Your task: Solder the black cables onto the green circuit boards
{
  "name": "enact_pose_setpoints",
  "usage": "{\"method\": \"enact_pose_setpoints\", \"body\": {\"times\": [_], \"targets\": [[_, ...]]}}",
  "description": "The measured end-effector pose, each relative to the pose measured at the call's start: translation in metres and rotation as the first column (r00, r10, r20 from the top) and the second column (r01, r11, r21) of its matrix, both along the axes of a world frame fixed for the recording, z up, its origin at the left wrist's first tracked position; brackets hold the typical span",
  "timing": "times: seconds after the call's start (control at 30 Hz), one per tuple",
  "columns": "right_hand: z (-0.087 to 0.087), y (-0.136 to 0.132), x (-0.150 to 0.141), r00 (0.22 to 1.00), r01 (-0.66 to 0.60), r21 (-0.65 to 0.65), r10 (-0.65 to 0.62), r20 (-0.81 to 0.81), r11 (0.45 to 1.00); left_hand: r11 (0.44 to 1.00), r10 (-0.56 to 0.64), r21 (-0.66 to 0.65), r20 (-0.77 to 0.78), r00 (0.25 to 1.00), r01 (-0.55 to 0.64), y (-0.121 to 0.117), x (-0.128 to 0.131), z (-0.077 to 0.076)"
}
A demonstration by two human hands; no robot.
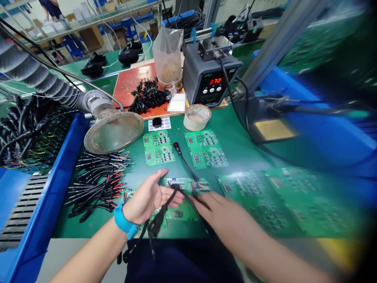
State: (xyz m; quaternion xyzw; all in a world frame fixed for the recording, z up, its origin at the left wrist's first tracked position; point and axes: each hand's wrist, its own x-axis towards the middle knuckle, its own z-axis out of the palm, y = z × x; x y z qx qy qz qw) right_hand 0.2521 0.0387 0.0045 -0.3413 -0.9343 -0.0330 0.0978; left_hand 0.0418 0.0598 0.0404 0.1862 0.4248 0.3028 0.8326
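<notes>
Head view: the soldering station [210, 76] has red digits reading 370, and small lettering low on its front seems to say LEAD FREE; other marks are too small to read. The left hand [157, 198] is open, palm up, fingers spread toward the right, with black cables [168, 202] lying across them. The right hand [219, 208] is blurred, its fingers at the cables over the near circuit board [178, 214]; I cannot tell whether it grips

The near circuit board lies between the hands, close to the front edge of the green table [238, 139]. Bare tabletop shows right of the tape roll [196, 118], and a strip runs between the two upper boards [160, 148]. A blue bin [63, 153] borders the left side, beside the wire bundles [97, 181].

One connector cable [185, 163] lies in that strip, its long axis slanting from far left to near right, plug end pointing away from the person; the cables on the palm trail toward the person, down and left
</notes>
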Motion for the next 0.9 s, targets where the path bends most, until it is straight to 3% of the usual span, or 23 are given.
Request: {"method": "enact_pose_setpoints", "body": {"times": [0.17, 0.23, 0.3, 0.37, 0.43, 0.5, 0.57, 0.67, 0.77, 0.9], "targets": [[-0.001, 0.007, 0.001, 0.998, -0.067, -0.025, 0.067, -0.009, 0.997, 0.991, 0.109, 0.055, 0.145, 0.983, -0.118, -0.005, 0.001, -0.002], [-0.001, 0.01, 0.004, 0.994, -0.096, -0.026, 0.095, -0.053, 0.995, 0.979, 0.122, 0.156, 0.056, 0.991, -0.129, -0.002, 0.002, -0.004], [-0.002, 0.016, 0.007, 0.991, -0.087, -0.047, 0.082, -0.102, 0.995, 0.942, 0.133, 0.33, -0.196, 0.971, -0.062, 0.004, 0.002, -0.009], [-0.004, 0.026, 0.007, 0.987, 0.022, -0.076, -0.034, -0.16, 0.997, 0.861, 0.148, 0.485, -0.523, 0.84, 0.15, 0.011, 0.002, -0.015], [-0.007, 0.035, 0.002, 0.955, 0.197, -0.089, -0.212, -0.207, 0.976, 0.746, 0.167, 0.522, -0.748, 0.643, 0.413, 0.016, 0.004, -0.02], [-0.011, 0.039, -0.004, 0.899, 0.355, -0.082, -0.364, -0.244, 0.931, 0.649, 0.208, 0.495, -0.846, 0.491, 0.578, 0.019, 0.007, -0.022], [-0.015, 0.036, -0.01, 0.852, 0.447, -0.055, -0.444, -0.276, 0.893, 0.602, 0.26, 0.473, -0.878, 0.402, 0.643, 0.018, 0.01, -0.022], [-0.019, 0.022, -0.013, 0.845, 0.456, 0.007, -0.43, -0.317, 0.89, 0.609, 0.305, 0.463, -0.886, 0.349, 0.644, 0.016, 0.013, -0.021], [-0.022, 0.005, -0.01, 0.894, 0.358, 0.04, -0.329, -0.304, 0.933, 0.666, 0.322, 0.462, -0.886, 0.333, 0.585, 0.016, 0.01, -0.021], [-0.024, -0.007, -0.007, 0.947, 0.262, 0.062, -0.245, -0.207, 0.963, 0.714, 0.314, 0.489, -0.863, 0.395, 0.501, 0.02, 0.007, -0.026]]}}
